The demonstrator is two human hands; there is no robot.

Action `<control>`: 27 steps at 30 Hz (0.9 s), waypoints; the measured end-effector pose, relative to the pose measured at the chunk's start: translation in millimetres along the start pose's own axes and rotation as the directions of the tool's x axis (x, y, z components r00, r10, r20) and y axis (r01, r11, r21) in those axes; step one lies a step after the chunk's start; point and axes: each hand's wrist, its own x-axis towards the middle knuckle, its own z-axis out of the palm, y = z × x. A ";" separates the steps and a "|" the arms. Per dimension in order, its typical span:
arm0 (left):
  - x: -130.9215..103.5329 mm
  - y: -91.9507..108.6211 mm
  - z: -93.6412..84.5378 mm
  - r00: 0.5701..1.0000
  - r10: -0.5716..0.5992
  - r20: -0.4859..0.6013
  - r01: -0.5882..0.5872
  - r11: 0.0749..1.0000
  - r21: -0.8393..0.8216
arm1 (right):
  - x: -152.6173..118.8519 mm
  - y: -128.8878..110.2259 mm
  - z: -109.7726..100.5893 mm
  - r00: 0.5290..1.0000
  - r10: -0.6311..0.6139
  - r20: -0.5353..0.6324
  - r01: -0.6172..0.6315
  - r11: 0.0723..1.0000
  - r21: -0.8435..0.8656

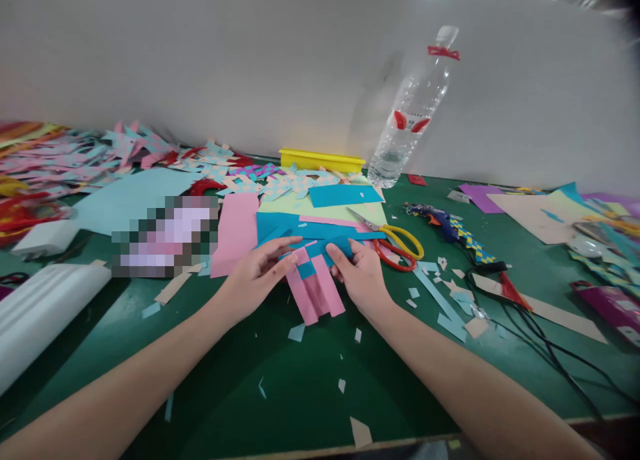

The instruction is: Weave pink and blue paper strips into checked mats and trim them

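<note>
Pink paper strips (313, 297) hang down between my hands, crossed with a blue paper strip (315, 248) near their top. My left hand (261, 268) pinches the left side of this woven paper between thumb and fingers. On the other side my right hand (359, 273) grips it, thumb on the blue strip. Just behind lie blue paper pieces (275, 227) and a pink sheet (235, 230). Scissors (400, 243) with one yellow and one red handle rest beside my right hand, blades pointing away to the left.
A tilted clear bottle (415, 113) leans at the wall. A yellow tray-like piece (323, 160) stands behind the papers. A blue glue gun (440, 220) with black cords lies right. Woven paper strips (100, 150) are heaped left, near a blurred-out rectangle (170, 237). Scraps litter the green table (215, 387).
</note>
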 end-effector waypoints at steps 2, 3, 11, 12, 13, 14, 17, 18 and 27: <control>0.0 0.0 0.3 1.000 0.006 0.017 -0.006 1.000 0.024 | -1.0 -0.5 0.4 0.999 -0.016 0.042 0.017 0.999 -0.039; -0.1 0.3 0.2 1.000 0.008 0.022 -0.009 0.999 0.039 | -1.4 -0.7 0.4 0.998 -0.023 0.061 0.027 0.998 -0.055; -1.6 3.2 -1.7 0.998 0.042 0.041 -0.047 0.990 0.136 | -2.2 -0.6 0.1 0.993 -0.050 0.105 0.061 0.992 -0.106; -1.5 3.1 -1.9 0.999 0.035 0.041 -0.041 0.990 0.137 | -2.3 -1.0 0.0 0.993 -0.049 0.104 0.061 0.991 -0.116; -1.4 2.8 -2.0 0.999 0.029 0.041 -0.035 0.991 0.132 | -2.5 -1.5 -0.1 0.993 -0.047 0.104 0.060 0.990 -0.125; -1.3 2.5 -2.1 0.999 0.025 0.043 -0.031 0.992 0.122 | -2.7 -2.1 -0.1 0.993 -0.044 0.106 0.058 0.990 -0.131; -1.3 2.1 -2.1 0.999 0.023 0.048 -0.027 0.996 0.084 | -3.5 -3.9 0.2 0.993 -0.034 0.115 0.050 0.989 -0.140; -1.4 2.3 -1.9 0.999 0.023 0.049 -0.026 0.997 0.076 | -3.7 -4.2 0.3 0.993 -0.033 0.116 0.050 0.989 -0.141; -0.9 6.9 -1.1 0.999 0.018 0.036 -0.021 0.996 0.086 | -3.1 -1.5 0.7 0.994 -0.029 0.109 0.041 0.993 -0.112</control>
